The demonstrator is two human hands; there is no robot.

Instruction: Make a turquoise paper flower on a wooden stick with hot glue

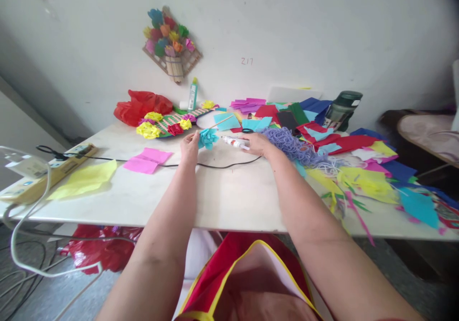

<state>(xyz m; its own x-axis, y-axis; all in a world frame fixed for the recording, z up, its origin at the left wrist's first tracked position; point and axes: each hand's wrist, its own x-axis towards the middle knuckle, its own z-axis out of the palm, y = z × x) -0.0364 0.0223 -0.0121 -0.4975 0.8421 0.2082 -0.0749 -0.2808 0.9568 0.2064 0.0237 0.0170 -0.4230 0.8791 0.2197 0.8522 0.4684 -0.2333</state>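
wall (304, 34): bears handwritten red number (247, 61) "217"; first character possibly "z". white tube (234, 142) and teal bottle (192, 96): printing present, too small to read.

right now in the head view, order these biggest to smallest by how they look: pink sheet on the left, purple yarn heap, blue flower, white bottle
1. Purple yarn heap
2. Pink sheet
3. Blue flower and white bottle: too alike to rank
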